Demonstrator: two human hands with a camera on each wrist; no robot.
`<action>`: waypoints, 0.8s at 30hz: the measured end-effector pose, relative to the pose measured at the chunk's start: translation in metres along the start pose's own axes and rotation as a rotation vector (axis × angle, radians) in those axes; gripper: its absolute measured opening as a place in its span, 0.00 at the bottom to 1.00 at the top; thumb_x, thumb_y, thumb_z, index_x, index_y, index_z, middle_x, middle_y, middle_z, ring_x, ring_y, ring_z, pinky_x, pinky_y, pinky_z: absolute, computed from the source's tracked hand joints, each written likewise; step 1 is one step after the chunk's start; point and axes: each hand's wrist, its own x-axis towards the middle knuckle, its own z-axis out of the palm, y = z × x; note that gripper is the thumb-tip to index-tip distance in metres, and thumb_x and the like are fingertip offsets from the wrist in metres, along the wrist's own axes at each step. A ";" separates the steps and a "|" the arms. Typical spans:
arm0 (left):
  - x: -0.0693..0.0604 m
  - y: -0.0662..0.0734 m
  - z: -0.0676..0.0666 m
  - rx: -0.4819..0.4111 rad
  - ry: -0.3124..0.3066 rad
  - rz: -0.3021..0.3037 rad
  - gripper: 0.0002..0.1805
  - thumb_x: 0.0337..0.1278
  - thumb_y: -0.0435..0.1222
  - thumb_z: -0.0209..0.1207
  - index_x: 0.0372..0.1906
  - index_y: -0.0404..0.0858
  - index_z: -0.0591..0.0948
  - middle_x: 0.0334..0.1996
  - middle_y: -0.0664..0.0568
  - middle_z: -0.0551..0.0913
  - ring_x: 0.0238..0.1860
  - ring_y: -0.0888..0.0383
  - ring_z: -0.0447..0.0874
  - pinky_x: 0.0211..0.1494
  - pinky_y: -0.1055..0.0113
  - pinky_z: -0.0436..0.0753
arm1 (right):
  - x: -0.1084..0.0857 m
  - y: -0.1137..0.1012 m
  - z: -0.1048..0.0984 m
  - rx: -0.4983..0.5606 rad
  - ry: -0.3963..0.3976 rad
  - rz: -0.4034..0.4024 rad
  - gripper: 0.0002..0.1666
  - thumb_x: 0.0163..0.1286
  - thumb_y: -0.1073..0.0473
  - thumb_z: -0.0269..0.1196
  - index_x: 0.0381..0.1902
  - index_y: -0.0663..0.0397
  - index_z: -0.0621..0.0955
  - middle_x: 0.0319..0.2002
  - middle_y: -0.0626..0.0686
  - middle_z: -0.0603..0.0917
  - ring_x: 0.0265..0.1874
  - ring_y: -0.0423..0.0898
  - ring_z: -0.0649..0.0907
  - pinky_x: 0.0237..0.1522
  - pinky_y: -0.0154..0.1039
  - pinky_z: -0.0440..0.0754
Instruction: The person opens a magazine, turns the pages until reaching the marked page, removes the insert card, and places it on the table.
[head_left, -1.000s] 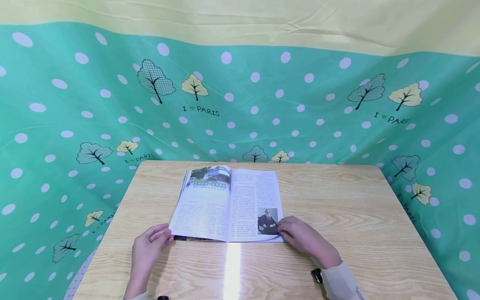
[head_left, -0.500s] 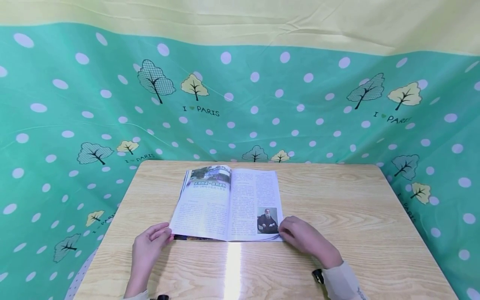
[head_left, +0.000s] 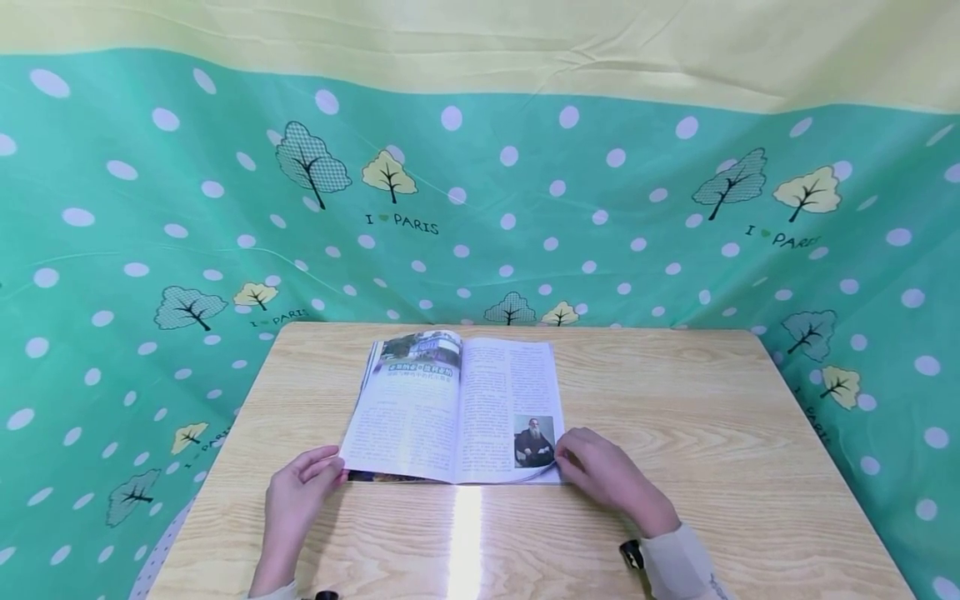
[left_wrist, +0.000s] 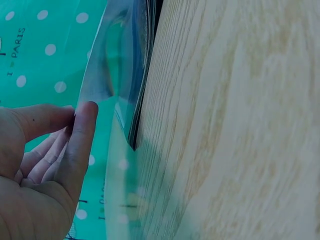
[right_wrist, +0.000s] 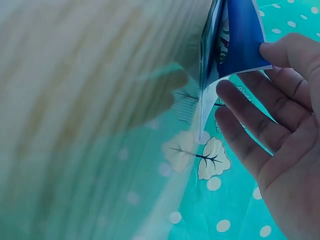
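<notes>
An open magazine [head_left: 416,417] lies on the wooden table, a building photo [head_left: 422,350] at the top of its left page and a portrait photo [head_left: 534,442] low on the right page. My left hand [head_left: 294,498] is at the lower left corner; in the left wrist view its thumb and index finger pinch the corner of a lifted page [left_wrist: 100,75]. At the lower right corner, my right hand [head_left: 606,473] pinches a page. The right wrist view has the thumb on that bent, blue-backed page [right_wrist: 246,42], with fingers behind it and others spread below.
The wooden table [head_left: 675,400] extends on both sides of the magazine. Behind it hangs a green dotted cloth [head_left: 480,250] with printed trees, also at the left and right. A bright light reflection [head_left: 465,542] falls on the tabletop in front of the magazine.
My right hand has shifted very slightly, and the lower right page edge curls a little differently. The left hand and the magazine stay where they were.
</notes>
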 end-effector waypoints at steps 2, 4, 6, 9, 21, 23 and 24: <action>-0.001 -0.001 -0.001 0.058 0.018 0.025 0.19 0.65 0.34 0.64 0.57 0.30 0.81 0.44 0.41 0.88 0.40 0.56 0.89 0.43 0.75 0.87 | 0.001 0.001 0.001 0.000 0.017 -0.023 0.05 0.66 0.62 0.68 0.38 0.47 0.83 0.40 0.41 0.81 0.43 0.39 0.80 0.48 0.39 0.86; -0.002 -0.002 -0.001 0.126 0.046 0.068 0.19 0.65 0.37 0.65 0.56 0.32 0.82 0.46 0.41 0.87 0.44 0.54 0.88 0.42 0.81 0.83 | 0.001 0.001 0.001 -0.002 0.052 -0.061 0.06 0.66 0.63 0.69 0.39 0.48 0.83 0.42 0.43 0.81 0.44 0.39 0.80 0.49 0.39 0.85; -0.003 -0.002 0.000 0.171 0.077 0.112 0.19 0.64 0.39 0.66 0.55 0.33 0.83 0.49 0.41 0.86 0.47 0.53 0.87 0.42 0.86 0.80 | 0.002 0.001 0.001 -0.011 0.097 -0.089 0.06 0.66 0.63 0.69 0.40 0.48 0.84 0.42 0.43 0.80 0.43 0.39 0.79 0.47 0.37 0.86; -0.004 0.001 0.004 0.159 0.094 0.165 0.18 0.63 0.39 0.67 0.53 0.33 0.84 0.49 0.40 0.86 0.47 0.56 0.86 0.43 0.86 0.80 | 0.002 0.000 0.001 -0.028 0.158 -0.071 0.07 0.67 0.62 0.69 0.41 0.46 0.84 0.38 0.41 0.77 0.35 0.36 0.76 0.34 0.32 0.83; -0.006 0.007 0.013 0.150 0.076 0.161 0.16 0.64 0.39 0.67 0.51 0.34 0.85 0.47 0.42 0.87 0.45 0.60 0.86 0.42 0.84 0.82 | 0.007 -0.007 0.002 -0.066 0.003 0.237 0.18 0.71 0.41 0.64 0.25 0.39 0.75 0.16 0.37 0.68 0.16 0.36 0.67 0.17 0.31 0.67; -0.006 0.008 0.014 0.151 0.073 0.161 0.17 0.64 0.41 0.66 0.51 0.34 0.85 0.47 0.43 0.87 0.46 0.57 0.86 0.43 0.84 0.81 | 0.007 -0.008 0.003 -0.093 -0.011 0.229 0.17 0.72 0.39 0.62 0.28 0.40 0.80 0.20 0.39 0.74 0.21 0.38 0.73 0.21 0.33 0.74; -0.007 0.008 0.015 0.147 0.069 0.163 0.17 0.65 0.42 0.66 0.51 0.35 0.85 0.47 0.43 0.87 0.47 0.56 0.86 0.43 0.84 0.81 | 0.007 -0.009 0.003 -0.097 -0.009 0.219 0.18 0.72 0.38 0.61 0.32 0.42 0.83 0.24 0.41 0.78 0.25 0.40 0.77 0.26 0.36 0.79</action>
